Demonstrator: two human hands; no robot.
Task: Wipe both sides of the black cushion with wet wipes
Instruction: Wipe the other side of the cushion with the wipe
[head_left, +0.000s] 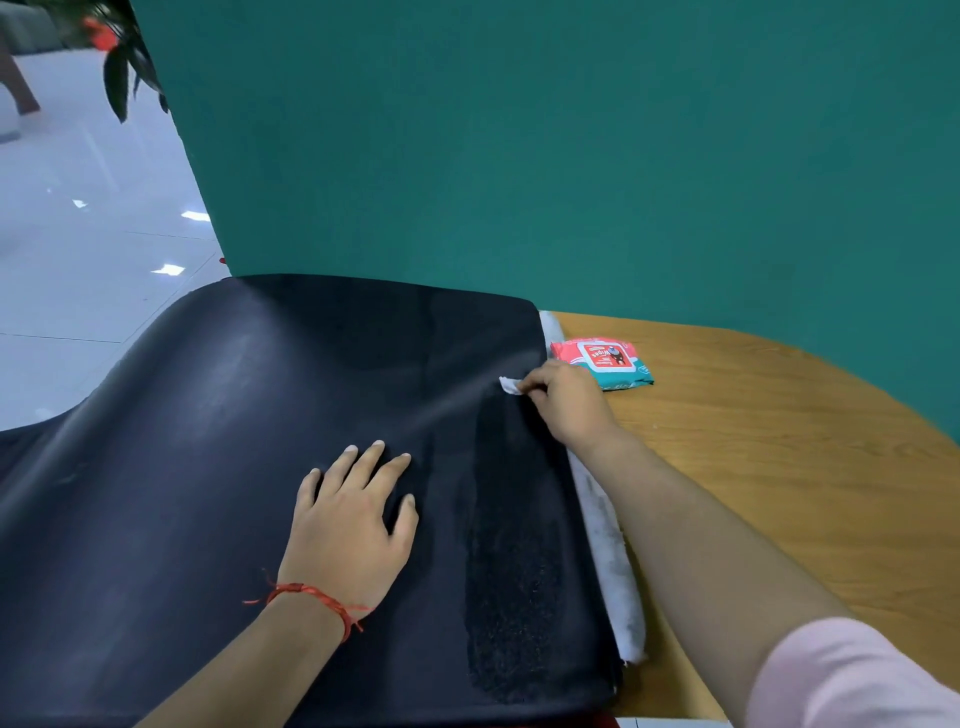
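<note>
The black cushion (234, 467) lies flat across the wooden table (779, 467) and droops over its left edge. My left hand (348, 525) rests flat on the cushion's middle, fingers spread, a red string on the wrist. My right hand (563, 397) grips a small bunched white wet wipe (509, 385) against the cushion near its right edge. A darker damp strip runs down the cushion below that hand. White padding (608, 545) shows along the cushion's right side.
A red and teal pack of wet wipes (602, 362) lies on the table just right of the cushion's far corner. A green wall (519, 156) stands behind. Pale tiled floor (78, 260) and a plant (119, 57) are at the left.
</note>
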